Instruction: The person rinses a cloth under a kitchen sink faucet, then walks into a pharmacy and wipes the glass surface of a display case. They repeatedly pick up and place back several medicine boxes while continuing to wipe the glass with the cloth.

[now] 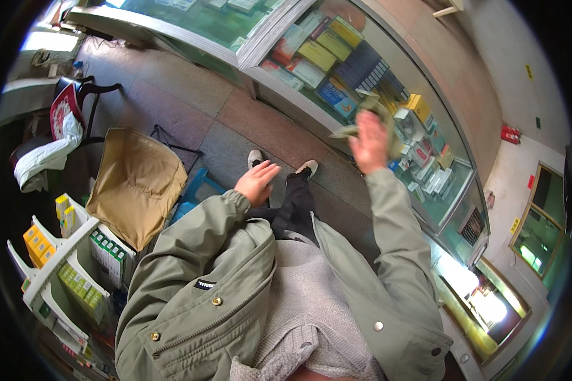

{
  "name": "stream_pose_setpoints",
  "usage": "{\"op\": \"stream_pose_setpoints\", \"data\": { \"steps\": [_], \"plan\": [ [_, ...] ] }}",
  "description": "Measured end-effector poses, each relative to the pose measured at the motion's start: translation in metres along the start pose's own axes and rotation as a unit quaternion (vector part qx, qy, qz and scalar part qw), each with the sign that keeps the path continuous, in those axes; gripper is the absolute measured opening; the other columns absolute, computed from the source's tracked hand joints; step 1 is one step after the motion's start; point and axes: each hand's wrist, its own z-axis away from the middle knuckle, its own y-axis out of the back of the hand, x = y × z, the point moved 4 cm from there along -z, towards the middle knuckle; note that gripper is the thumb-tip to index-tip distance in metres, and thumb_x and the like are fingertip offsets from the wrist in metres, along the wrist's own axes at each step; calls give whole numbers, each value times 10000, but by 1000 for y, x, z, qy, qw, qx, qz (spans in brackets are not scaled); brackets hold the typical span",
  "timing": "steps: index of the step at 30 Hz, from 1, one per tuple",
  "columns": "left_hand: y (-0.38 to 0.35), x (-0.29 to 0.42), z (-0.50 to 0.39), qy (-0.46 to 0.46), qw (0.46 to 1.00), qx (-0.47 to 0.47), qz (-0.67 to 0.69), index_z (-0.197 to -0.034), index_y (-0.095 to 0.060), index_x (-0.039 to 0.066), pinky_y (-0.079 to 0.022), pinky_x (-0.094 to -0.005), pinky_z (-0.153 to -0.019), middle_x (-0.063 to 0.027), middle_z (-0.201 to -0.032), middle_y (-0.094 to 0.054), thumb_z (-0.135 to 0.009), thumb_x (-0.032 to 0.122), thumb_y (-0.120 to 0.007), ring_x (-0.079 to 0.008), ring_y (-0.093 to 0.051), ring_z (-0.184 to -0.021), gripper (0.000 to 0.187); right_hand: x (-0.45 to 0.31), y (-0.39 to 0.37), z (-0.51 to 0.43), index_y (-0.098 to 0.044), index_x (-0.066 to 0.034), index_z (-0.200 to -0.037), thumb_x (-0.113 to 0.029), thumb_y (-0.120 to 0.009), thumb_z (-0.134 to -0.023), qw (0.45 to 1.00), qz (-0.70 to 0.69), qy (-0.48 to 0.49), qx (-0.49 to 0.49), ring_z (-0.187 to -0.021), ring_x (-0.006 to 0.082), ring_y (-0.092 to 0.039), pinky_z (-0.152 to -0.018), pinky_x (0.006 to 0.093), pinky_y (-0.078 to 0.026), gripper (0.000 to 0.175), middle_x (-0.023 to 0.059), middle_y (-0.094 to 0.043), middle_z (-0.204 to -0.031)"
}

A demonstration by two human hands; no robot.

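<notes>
My right hand is over the glass display counter, on a crumpled greenish cloth that is blurred by motion. Its palm side is hidden, so whether the fingers grip the cloth cannot be told. Under the glass lie many medicine boxes, among them yellow boxes, a blue box and a row of dark blue boxes. My left hand hovers above the floor in front of my body, fingers extended and holding nothing.
A brown fabric-like cover or bag lies at the left, beside a blue plastic stool. White shelving with boxed goods stands at the lower left. Farther back is a chair with a white cloth over it. The counter continues across the top.
</notes>
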Motion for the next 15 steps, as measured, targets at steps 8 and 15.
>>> {"op": "stream_pose_setpoints", "data": {
  "steps": [8,15],
  "plan": [
    [21,-68,41,126,992,21,-5,-1404,-557,78,-460,-415,-1087,-169,-1375,-606,-834,53,-657,-342,-559,-1292,579,117,27,49,-569,-33,-1124,-351,-646,-863,835,79,-519,167,-1135,384,-545,-925,535,-464,418,186,-566,-1181],
    [2,-27,-37,30,998,-23,-42,-1399,-553,67,-481,-413,-1051,-166,-1350,-620,-865,73,-650,-338,-585,-1247,542,-75,-10,-141,-451,-115,-1513,-446,-498,-981,978,53,-173,107,-1493,342,-315,-1212,587,-209,629,126,-362,-1614]
  ]
}}
